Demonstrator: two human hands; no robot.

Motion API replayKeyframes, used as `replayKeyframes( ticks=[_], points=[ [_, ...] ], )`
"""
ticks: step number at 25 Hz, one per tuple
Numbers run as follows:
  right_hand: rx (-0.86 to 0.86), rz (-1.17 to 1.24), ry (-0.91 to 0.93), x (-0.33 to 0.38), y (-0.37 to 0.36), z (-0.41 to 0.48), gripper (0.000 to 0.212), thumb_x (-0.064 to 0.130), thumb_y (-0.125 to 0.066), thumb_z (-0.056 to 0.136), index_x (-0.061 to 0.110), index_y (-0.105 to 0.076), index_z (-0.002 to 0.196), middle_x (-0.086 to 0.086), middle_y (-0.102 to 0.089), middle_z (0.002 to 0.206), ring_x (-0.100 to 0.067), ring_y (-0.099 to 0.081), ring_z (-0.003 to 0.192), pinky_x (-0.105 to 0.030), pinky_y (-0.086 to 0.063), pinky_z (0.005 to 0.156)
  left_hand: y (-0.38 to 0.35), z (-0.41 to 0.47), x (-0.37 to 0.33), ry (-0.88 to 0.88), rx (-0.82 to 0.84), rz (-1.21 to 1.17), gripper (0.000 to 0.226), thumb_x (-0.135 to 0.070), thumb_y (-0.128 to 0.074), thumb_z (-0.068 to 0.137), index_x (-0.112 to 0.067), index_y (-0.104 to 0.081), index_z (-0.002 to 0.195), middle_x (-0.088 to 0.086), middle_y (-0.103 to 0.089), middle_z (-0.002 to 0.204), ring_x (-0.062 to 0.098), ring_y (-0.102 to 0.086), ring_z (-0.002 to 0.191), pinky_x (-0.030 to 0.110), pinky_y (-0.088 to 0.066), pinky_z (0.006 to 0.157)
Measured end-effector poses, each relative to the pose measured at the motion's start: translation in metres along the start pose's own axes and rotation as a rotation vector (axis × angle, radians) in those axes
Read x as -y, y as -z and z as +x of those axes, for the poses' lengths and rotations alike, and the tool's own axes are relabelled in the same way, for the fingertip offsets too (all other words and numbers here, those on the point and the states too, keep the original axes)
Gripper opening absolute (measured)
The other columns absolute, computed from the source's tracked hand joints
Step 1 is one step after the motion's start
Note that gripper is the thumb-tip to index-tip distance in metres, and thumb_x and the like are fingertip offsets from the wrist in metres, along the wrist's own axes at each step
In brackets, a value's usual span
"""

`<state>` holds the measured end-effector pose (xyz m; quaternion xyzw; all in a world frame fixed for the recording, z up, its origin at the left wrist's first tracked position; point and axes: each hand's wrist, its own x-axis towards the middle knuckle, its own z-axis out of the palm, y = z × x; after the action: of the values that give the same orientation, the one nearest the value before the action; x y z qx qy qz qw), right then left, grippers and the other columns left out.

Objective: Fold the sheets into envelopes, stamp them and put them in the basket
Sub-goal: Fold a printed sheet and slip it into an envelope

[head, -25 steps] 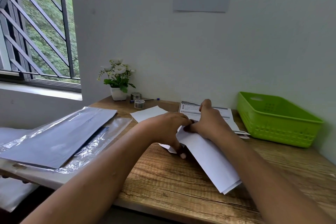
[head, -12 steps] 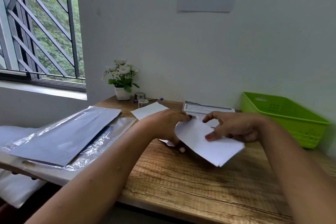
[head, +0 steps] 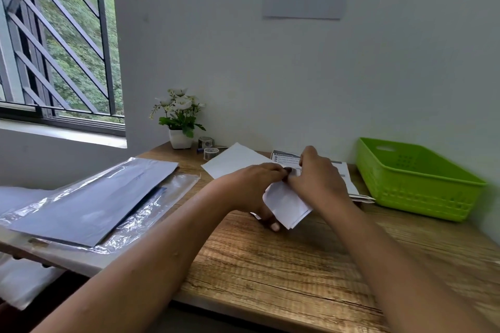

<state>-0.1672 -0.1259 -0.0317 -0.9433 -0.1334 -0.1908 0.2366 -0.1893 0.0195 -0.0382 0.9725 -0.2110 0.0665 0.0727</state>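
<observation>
A folded white sheet [head: 286, 204] is held just above the wooden table [head: 270, 265] at its middle. My left hand [head: 251, 189] grips its left side, thumb underneath. My right hand [head: 318, 178] pinches its top edge from the right, fingertips meeting the left hand's. A flat white sheet [head: 232, 161] lies behind the hands. A printed sheet [head: 343, 170] lies partly hidden behind my right hand. The green basket [head: 416, 184] stands at the right by the wall, nothing visible inside. Two small rolls [head: 209, 147] sit near the flower pot.
A small white pot of flowers [head: 180, 121] stands in the back left corner. Grey sheets in clear plastic wrap [head: 92, 197] lie on a lower surface at the left, overlapping the table's left edge. The wall is close behind, with a window at the left.
The folded sheet has been doubled over again and looks much shorter. My right hand went out to the sheet's right end, then came back to its top edge next to my left hand.
</observation>
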Motion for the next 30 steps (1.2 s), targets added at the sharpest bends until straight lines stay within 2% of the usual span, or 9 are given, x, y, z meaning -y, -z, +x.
replayKeyframes(
  ticks=[2, 5, 8, 14, 17, 20, 22, 26, 30],
  points=[
    [0.155, 0.127, -0.032, -0.003, 0.012, 0.002, 0.034, 0.032, -0.065, 0.084, 0.013, -0.044, 0.102, -0.006, -0.057, 0.092, -0.017, -0.050, 0.072, -0.028, -0.037, 0.054, 0.001, 0.000, 0.002, 0.020, 0.027, -0.009, 0.109, -0.047, -0.081, 0.064, -0.022, -0.019, 0.149, -0.006, -0.021, 0.156, 0.016, -0.035, 0.132, 0.027, -0.030, 0.106],
    [0.602, 0.467, -0.159, -0.014, 0.039, 0.002, 0.041, 0.023, -0.074, 0.080, 0.018, -0.042, 0.107, -0.002, -0.065, 0.066, -0.008, -0.054, 0.046, -0.019, -0.036, 0.037, 0.000, 0.001, 0.008, 0.058, 0.049, -0.022, 0.108, -0.049, -0.079, 0.066, -0.021, -0.017, 0.150, -0.006, -0.017, 0.157, 0.017, -0.029, 0.137, 0.031, -0.029, 0.109],
    [0.753, 0.553, -0.127, -0.027, 0.052, 0.005, 0.042, 0.006, -0.073, 0.079, 0.017, -0.045, 0.107, -0.007, -0.066, 0.066, -0.006, -0.054, 0.042, -0.015, -0.037, 0.035, 0.000, 0.001, 0.010, 0.082, 0.059, -0.043, 0.107, -0.050, -0.078, 0.067, -0.020, -0.017, 0.150, -0.005, -0.016, 0.158, 0.017, -0.030, 0.137, 0.032, -0.028, 0.110],
    [0.416, 0.567, -0.042, -0.017, 0.016, 0.008, 0.023, 0.005, -0.072, 0.081, 0.011, -0.051, 0.089, -0.006, -0.068, 0.064, -0.010, -0.064, 0.049, -0.021, -0.052, 0.047, -0.001, 0.001, 0.004, 0.029, 0.032, -0.027, 0.111, -0.053, -0.079, 0.063, -0.019, -0.017, 0.150, -0.006, -0.019, 0.156, 0.016, -0.036, 0.130, 0.022, -0.029, 0.101],
    [0.056, 0.173, 0.108, -0.010, 0.000, 0.004, 0.026, 0.021, -0.066, 0.084, 0.019, -0.043, 0.098, -0.002, -0.060, 0.074, -0.020, -0.060, 0.060, -0.029, -0.046, 0.052, -0.001, -0.001, 0.000, -0.007, -0.022, -0.056, 0.107, -0.051, -0.079, 0.064, -0.019, -0.022, 0.149, -0.005, -0.026, 0.152, 0.013, -0.041, 0.122, 0.018, -0.027, 0.093],
    [-0.146, -0.067, 0.172, -0.006, 0.002, -0.003, 0.035, 0.029, -0.060, 0.086, 0.020, -0.037, 0.110, 0.001, -0.050, 0.076, -0.024, -0.051, 0.069, -0.031, -0.036, 0.055, 0.000, -0.002, -0.003, -0.012, -0.054, -0.058, 0.104, -0.053, -0.077, 0.066, -0.020, -0.023, 0.148, -0.005, -0.025, 0.154, 0.014, -0.037, 0.129, 0.022, -0.029, 0.101],
    [-0.133, -0.076, 0.148, -0.010, 0.006, -0.001, 0.045, 0.037, -0.065, 0.082, 0.021, -0.037, 0.114, 0.002, -0.050, 0.084, -0.024, -0.051, 0.076, -0.031, -0.037, 0.062, 0.001, -0.002, -0.003, -0.020, -0.075, -0.038, 0.098, -0.055, -0.074, 0.068, -0.021, -0.027, 0.147, -0.005, -0.027, 0.154, 0.014, -0.034, 0.133, 0.026, -0.029, 0.106],
    [0.196, 0.156, 0.080, -0.017, 0.006, 0.004, 0.062, 0.038, -0.080, 0.068, 0.031, -0.044, 0.118, 0.001, -0.064, 0.095, -0.020, -0.061, 0.091, -0.034, -0.050, 0.080, 0.000, 0.000, 0.001, -0.004, -0.099, -0.046, 0.093, -0.060, -0.069, 0.070, -0.023, -0.031, 0.146, -0.005, -0.030, 0.153, 0.017, -0.039, 0.131, 0.030, -0.032, 0.105],
    [0.138, 0.248, 0.046, -0.015, -0.005, 0.007, 0.056, 0.029, -0.075, 0.073, 0.029, -0.044, 0.120, -0.001, -0.060, 0.097, -0.020, -0.057, 0.087, -0.033, -0.048, 0.075, -0.001, 0.000, -0.003, -0.034, -0.124, -0.061, 0.086, -0.058, -0.070, 0.072, -0.022, -0.038, 0.143, -0.006, -0.038, 0.148, 0.012, -0.045, 0.120, 0.021, -0.032, 0.094]
  ],
)
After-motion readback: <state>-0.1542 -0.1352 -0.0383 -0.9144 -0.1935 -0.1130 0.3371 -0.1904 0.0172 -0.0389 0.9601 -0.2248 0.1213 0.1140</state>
